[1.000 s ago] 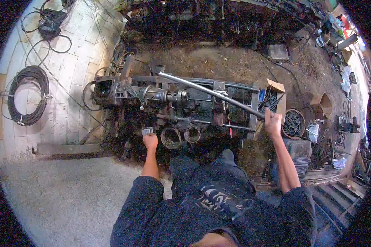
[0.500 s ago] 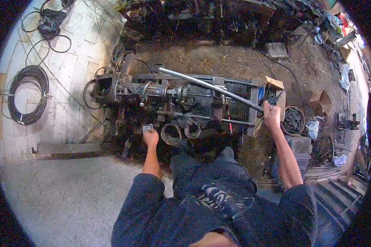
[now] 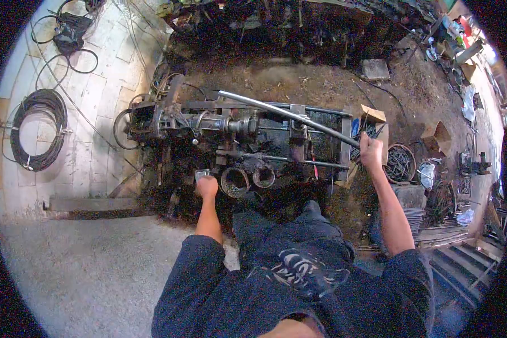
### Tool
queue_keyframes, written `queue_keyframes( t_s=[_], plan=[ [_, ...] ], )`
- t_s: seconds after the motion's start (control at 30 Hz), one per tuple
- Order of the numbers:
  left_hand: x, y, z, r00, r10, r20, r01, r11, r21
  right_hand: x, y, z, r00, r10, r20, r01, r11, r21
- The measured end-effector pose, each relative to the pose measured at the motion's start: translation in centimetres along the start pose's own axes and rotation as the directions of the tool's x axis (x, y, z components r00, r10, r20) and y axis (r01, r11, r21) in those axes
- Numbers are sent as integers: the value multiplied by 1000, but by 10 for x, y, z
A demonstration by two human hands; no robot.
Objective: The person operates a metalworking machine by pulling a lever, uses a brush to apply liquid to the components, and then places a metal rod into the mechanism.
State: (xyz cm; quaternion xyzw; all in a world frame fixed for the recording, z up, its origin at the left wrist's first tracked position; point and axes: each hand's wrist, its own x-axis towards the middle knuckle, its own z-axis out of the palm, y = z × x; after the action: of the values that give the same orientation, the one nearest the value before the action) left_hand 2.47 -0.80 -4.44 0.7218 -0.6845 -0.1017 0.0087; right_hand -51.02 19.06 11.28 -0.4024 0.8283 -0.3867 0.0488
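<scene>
My right hand [image 3: 370, 152] is wrapped round the near end of a long metal bar [image 3: 287, 114]. The bar slants up to the left above a greasy machine [image 3: 231, 125], and its far end passes over the machine's back rail. At the machine's near left side my left hand [image 3: 207, 187] is closed on a small grey box-shaped thing [image 3: 201, 174]; whether that is fixed to the machine cannot be made out. Two round metal cups [image 3: 235, 181] [image 3: 263, 177] sit just right of my left hand, the larger with small bits inside.
A coil of dark wire [image 3: 23, 129] lies on the pale floor at left. Beyond my right hand stand an open cardboard box [image 3: 384, 138] and a round basket [image 3: 414, 163] of dark metal pieces. A concrete block [image 3: 375, 69] lies on the dirt behind the machine.
Both hands keep their holds in nearly the same places. The bar's angle has shifted only very slightly.
</scene>
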Motion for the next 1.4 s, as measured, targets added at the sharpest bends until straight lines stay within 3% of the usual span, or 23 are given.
queue_keyframes(
  t_s=[0.07,0.1,0.17,0.2,0.27,0.33,0.4,0.5,0.57,0.6,0.67,0.8,0.87,1.27,1.4],
  plan=[
    [-8,12,-15,988,-154,23,156,968,-198,0,1,-1,1000,11,23,-11,1000,-17],
    [-7,6,-9,988,-153,25,155,968,-198,-2,1,-2,999,23,49,-21,999,-36],
    [3,-12,11,1000,24,11,-24,1000,-15,0,-1,-4,998,41,50,-38,998,-42],
    [-5,-3,0,1000,23,10,-23,1000,-14,-1,-2,-3,996,62,56,-60,997,-46],
    [-26,37,-46,988,-116,-106,89,968,-233,-2,-1,-1,995,85,58,-82,995,-50],
    [-26,32,-39,988,-83,-129,49,968,-247,-7,4,-1,991,115,64,-111,992,-63],
    [-19,32,-35,985,-50,-163,4,963,-268,-3,7,0,998,46,34,-44,997,-63],
    [-16,19,-24,990,-139,-37,128,969,-210,-2,4,0,999,21,28,-18,997,-76],
    [-9,5,-7,998,9,-60,-14,997,-79,-2,3,-1,999,35,23,-33,997,-67],
    [-11,7,-11,998,8,-60,-13,997,-79,-3,2,0,999,51,19,-50,997,-57],
    [-19,22,-27,994,-89,-70,68,963,-261,-2,-6,-3,999,40,13,-40,998,-47],
    [-26,35,-42,984,-169,-56,150,958,-244,-4,-12,-5,1000,1,-3,-1,999,-50],
    [-26,36,-41,978,-192,-87,153,930,-333,-4,-7,-3,1000,1,-3,-1,998,-57],
    [-3,0,4,965,-244,99,261,934,-245,-6,3,2,999,31,-16,-32,997,-64],
    [-22,34,-41,959,-271,77,282,921,-269,-6,8,6,999,9,-44,-12,998,-59]
  ],
)
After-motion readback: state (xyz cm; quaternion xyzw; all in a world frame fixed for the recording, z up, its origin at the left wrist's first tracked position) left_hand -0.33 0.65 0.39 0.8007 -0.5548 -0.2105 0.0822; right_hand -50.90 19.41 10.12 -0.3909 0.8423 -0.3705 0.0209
